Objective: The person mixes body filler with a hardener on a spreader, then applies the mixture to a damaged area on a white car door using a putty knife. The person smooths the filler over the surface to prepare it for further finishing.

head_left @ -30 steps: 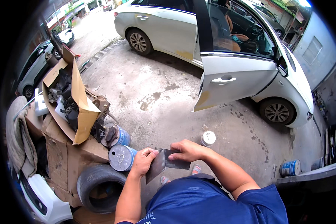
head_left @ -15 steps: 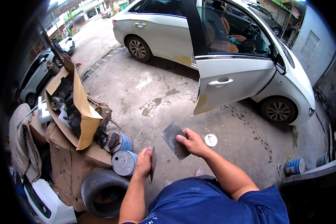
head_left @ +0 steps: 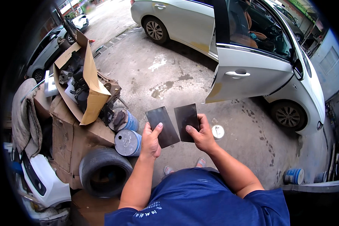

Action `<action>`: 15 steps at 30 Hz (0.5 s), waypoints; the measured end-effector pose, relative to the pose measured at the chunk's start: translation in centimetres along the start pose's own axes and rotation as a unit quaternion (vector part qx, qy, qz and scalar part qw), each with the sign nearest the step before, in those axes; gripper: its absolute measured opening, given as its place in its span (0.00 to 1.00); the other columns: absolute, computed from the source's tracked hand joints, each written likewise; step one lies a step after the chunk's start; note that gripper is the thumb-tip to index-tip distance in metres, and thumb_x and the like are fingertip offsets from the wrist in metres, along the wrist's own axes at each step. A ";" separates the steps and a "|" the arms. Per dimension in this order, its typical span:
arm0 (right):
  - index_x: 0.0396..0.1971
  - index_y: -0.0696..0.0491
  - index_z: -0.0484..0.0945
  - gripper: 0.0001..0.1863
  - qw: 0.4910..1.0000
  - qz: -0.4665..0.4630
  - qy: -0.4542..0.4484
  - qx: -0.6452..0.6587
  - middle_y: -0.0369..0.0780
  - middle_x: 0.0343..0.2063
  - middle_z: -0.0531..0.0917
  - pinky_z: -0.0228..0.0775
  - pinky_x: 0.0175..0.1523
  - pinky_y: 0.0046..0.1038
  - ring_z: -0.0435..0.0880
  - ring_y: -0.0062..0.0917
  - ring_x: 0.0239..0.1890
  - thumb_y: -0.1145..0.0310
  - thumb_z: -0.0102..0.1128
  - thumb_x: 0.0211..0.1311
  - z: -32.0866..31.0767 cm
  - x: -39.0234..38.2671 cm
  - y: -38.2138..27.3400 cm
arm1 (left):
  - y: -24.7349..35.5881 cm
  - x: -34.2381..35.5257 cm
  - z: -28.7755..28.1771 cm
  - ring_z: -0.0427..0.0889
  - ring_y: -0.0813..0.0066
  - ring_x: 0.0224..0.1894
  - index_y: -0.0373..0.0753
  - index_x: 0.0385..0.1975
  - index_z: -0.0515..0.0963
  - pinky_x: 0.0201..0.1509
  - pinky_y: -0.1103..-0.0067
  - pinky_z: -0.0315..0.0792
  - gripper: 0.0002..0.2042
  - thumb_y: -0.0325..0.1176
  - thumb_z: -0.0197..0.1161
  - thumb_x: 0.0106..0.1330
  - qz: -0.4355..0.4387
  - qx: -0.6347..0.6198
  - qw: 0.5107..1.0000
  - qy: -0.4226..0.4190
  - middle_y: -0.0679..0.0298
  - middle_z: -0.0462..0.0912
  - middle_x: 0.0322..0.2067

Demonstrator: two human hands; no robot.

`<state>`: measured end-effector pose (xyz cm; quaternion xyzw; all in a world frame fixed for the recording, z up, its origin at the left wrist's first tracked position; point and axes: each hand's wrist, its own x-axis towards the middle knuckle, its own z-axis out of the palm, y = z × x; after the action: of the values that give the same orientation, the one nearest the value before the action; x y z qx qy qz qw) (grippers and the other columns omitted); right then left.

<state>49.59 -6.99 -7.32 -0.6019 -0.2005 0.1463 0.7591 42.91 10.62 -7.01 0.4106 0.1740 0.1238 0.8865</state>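
My left hand (head_left: 151, 141) grips a dark, flat rectangular plate (head_left: 165, 130), thumb across its face. My right hand (head_left: 202, 133) is closed on a second, darker rectangular plate (head_left: 185, 116), thumb on the front and fingers round the far edge. The two plates are raised side by side in front of my body, tilted, with a narrow gap between them. A small white can (head_left: 218, 131) stands on the floor beyond my right hand, and blue metal drums (head_left: 127, 142) stand left of my left hand.
A white car (head_left: 252, 84) with its front door open stands ahead. At left are cardboard boxes (head_left: 67, 147) with dark parts, a tyre (head_left: 86, 169), a white bumper (head_left: 49, 180) and a draped mat (head_left: 22, 113). More drums (head_left: 293, 176) sit by a ledge at right.
The plates were together a second ago, then apart with the left one edge-on. Now both are raised and face up, and the left hand has moved higher and rightward.
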 end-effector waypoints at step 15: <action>0.61 0.58 0.66 0.22 0.988 -0.090 -0.062 -0.108 0.43 0.54 0.77 0.64 0.61 0.28 0.75 0.27 0.56 0.77 0.48 0.67 2.5 -1.3 -0.7 | -0.3 -1.0 2.9 0.77 0.73 0.47 0.37 0.52 0.65 0.53 0.74 0.73 0.13 0.23 0.51 0.69 0.126 -0.001 0.992 0.001 0.59 0.76 0.47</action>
<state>47.27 -5.61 -6.35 -0.6498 -0.3151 0.0912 0.6856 43.28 8.06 -5.29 0.4279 0.1221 0.2350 0.8642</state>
